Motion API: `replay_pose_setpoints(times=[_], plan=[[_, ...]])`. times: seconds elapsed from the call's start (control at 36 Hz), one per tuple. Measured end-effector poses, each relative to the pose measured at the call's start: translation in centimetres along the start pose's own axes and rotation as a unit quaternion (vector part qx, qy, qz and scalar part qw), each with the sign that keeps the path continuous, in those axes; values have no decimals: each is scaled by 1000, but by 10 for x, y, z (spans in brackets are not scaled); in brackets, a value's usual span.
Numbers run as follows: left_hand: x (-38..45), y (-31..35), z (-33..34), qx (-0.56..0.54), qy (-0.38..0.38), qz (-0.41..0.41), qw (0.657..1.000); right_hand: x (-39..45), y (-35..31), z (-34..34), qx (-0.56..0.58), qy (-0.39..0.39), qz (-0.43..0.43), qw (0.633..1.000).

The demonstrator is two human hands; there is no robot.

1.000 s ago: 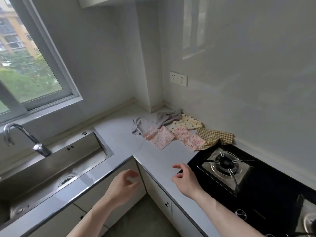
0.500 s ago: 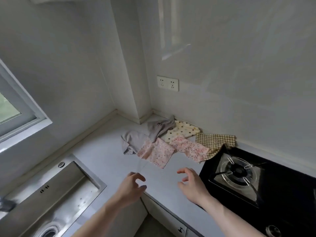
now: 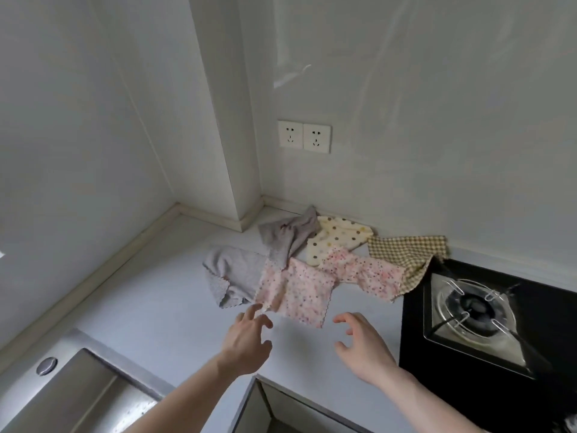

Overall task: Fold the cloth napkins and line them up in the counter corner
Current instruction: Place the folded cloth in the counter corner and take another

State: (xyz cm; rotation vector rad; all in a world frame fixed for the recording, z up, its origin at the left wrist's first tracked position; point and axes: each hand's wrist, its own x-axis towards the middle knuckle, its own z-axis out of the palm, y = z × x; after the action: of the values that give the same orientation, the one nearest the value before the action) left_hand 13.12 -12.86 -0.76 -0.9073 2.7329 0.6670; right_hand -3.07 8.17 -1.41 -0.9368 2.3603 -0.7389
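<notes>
Currently, near to far, we see:
sink (image 3: pixel 90 392): steel, bottom left corner, sunk into the counter (image 3: pixel 150 310).
left hand (image 3: pixel 246 342): ours, over the counter edge, fingers spread and nearly straight, holding nothing. Fingertips (image 3: pixel 254 309) sit right at the near edge of the napkin pile; we can't tell if they touch the cloth.
right hand (image 3: pixel 365 348): ours, held over bare counter just short of the pile, fingers loosely curled and apart, holding nothing.
stove (image 3: pixel 477 310): black glass top with a gas burner, right of our right hand.
pink floral napkin (image 3: pixel 296 292): nearest cloth, lying flat, unfolded, just beyond both hands.
grey napkin (image 3: pixel 234 276): left of it, crumpled, partly under the pink one.
second pink floral napkin (image 3: pixel 368 273): to the right, rumpled, overlapping the checked one.
checked napkin (image 3: pixel 406 251): far right, one corner drooping onto the stove edge.
second grey napkin (image 3: pixel 290 232): bunched up toward the corner.
spotted cream napkin (image 3: pixel 337 239): at the back, against the wall.
double socket (image 3: pixel 304 136): on the wall above the pile.
</notes>
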Motion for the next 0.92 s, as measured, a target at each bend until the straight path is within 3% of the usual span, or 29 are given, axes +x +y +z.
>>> replay_pose_setpoints(times=[0.28,0.42,0.56,0.81,0.92], plan=[[69,-45,76,9,109,87,990,67,47,72,-67,73,-59,993],[76,-58,110,1,201,114,973,78,75,127,-133,232,-118,956],[82,-69,121,3,244,156,957,78,80,138,-162,327,-157,918],[66,-65,126,-23,361,228,904,62,69,137,-126,274,-143,942],[53,-61,126,-30,391,216,894,46,65,139,-107,281,-133,944]])
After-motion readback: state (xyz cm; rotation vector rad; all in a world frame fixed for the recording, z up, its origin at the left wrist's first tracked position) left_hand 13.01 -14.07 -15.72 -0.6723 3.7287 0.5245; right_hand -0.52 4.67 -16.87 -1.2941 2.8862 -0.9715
